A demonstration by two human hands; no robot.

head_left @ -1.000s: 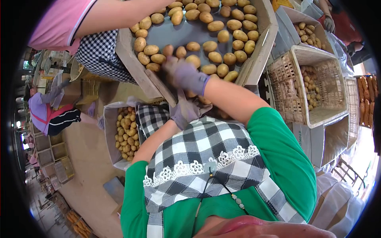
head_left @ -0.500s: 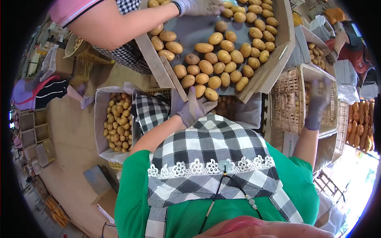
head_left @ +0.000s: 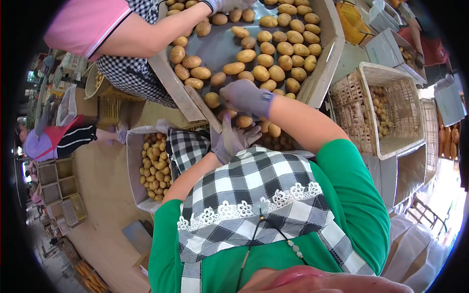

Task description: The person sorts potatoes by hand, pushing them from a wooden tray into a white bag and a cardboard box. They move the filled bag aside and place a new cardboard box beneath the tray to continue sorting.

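Observation:
Many potatoes (head_left: 261,73) lie on the grey, wood-sided sorting table (head_left: 210,46) in front of me. My right hand (head_left: 246,97), in a grey glove, reaches across to the table's narrow near end. Its fingers curl down among the potatoes, and what they hold, if anything, is hidden. Just below it, my left hand (head_left: 234,140), also gloved, is at the outlet with fingers spread and palm up, beside a few potatoes (head_left: 244,121). More potatoes (head_left: 281,142) show in shadow under the outlet.
A co-worker's gloved hand (head_left: 229,5) rests at the table's far left. To the left stands a lined box of potatoes (head_left: 155,168). A plastic crate (head_left: 349,110) with smaller potatoes stands at right. Another person (head_left: 44,139) is farther left.
My right hand has come from over the right-hand crate to the table's near end. My left hand stays by the outlet. The view has shifted, and some potatoes lie differently.

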